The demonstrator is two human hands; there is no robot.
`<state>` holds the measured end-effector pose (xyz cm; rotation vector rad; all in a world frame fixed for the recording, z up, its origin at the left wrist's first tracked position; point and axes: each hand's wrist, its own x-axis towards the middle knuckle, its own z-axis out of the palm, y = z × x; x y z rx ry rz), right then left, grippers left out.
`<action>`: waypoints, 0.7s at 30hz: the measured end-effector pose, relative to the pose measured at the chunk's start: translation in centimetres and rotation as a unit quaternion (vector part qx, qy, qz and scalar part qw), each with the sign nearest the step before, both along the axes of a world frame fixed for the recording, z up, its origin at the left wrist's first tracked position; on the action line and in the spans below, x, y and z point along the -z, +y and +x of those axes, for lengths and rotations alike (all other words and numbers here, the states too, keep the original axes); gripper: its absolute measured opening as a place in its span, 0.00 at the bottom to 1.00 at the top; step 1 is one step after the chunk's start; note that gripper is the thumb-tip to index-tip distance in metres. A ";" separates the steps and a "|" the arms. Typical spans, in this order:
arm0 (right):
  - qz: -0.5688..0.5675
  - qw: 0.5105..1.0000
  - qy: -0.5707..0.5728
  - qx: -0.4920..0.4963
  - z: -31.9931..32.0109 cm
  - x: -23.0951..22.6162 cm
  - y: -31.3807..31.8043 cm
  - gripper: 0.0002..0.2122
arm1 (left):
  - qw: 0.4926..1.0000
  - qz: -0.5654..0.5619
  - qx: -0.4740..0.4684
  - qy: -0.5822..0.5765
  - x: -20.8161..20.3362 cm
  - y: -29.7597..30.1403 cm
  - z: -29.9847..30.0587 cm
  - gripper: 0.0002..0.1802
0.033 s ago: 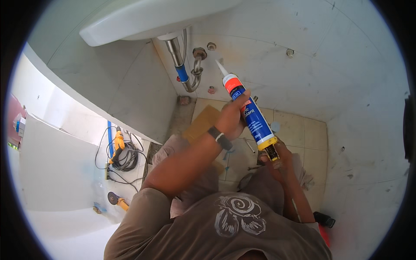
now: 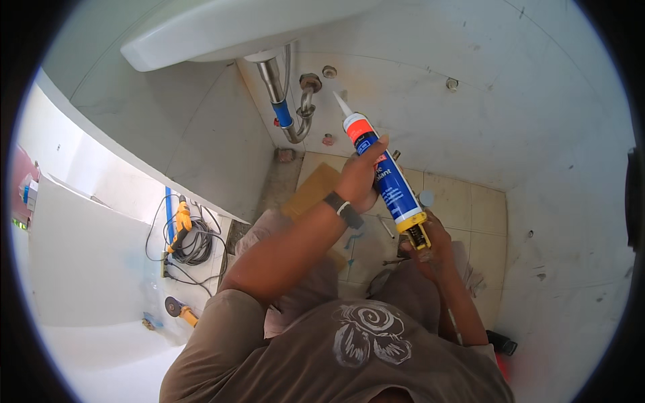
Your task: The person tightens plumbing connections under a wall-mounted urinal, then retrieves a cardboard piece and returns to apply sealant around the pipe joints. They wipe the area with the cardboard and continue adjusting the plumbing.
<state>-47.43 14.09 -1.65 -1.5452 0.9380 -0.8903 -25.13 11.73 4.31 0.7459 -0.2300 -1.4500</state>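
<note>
Near the sink (image 2: pixel 228 33), hands (image 2: pixel 361 178) hold a caulking gun (image 2: pixel 412 221).

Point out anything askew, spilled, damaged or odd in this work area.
The black cable lies half-coiled beside the yellow power tool at left, strands straying untidily. Dark marks on the right wall look like dirt or scuffs. Nothing looks spilled around the held cartridge.

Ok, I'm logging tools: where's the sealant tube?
In the head view, the sealant tube is right of centre, in the left hand, nozzle right of the curved drain pipe.
</note>
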 end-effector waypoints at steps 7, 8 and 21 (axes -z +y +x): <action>-0.301 0.911 0.256 -0.117 4.0 -0.6 -7.9 0.17 | 0.993 0.069 -0.090 0.041 1.5 -5.6 4.1 0.19; -0.330 0.906 0.242 -0.110 4.7 -0.7 -8.5 0.17 | 0.990 0.088 -0.097 0.056 1.8 -6.1 4.8 0.18; -0.368 0.875 0.287 -0.128 10.1 0.4 -12.3 0.20 | 0.988 0.045 -0.108 0.096 5.0 -9.1 10.2 0.19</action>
